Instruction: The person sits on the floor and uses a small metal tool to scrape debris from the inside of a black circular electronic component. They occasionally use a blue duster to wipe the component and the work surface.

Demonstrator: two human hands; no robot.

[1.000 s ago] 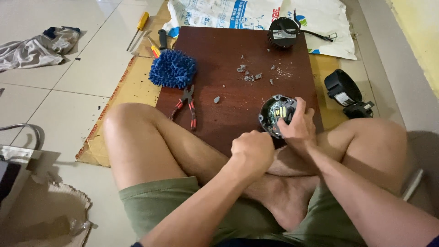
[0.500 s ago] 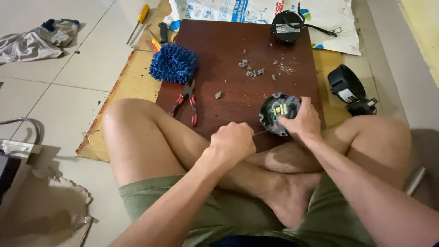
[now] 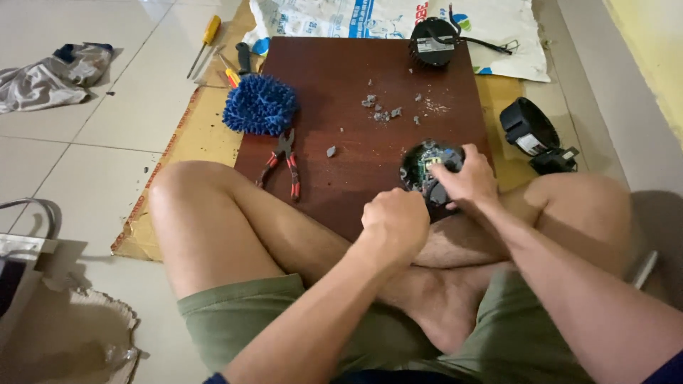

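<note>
A person sits cross-legged on the floor at the near edge of a dark brown wooden board (image 3: 341, 78), the right hand (image 3: 462, 181) clamped over a round black motor-like unit (image 3: 421, 165) with exposed green circuitry near the board's near right corner. The left hand (image 3: 393, 224) is balled in a tight fist just beside it; whether it grips a thin tool cannot be told. The unit sits close to the edge, so a hard push could tip it off onto the legs, and a slip could drive the fist into the open electronics. Red-handled pliers (image 3: 283, 165) lie near the left edge beside a blue chenille mitt (image 3: 260, 105); grey crumbs of debris (image 3: 380, 114) could foul the work.
</note>
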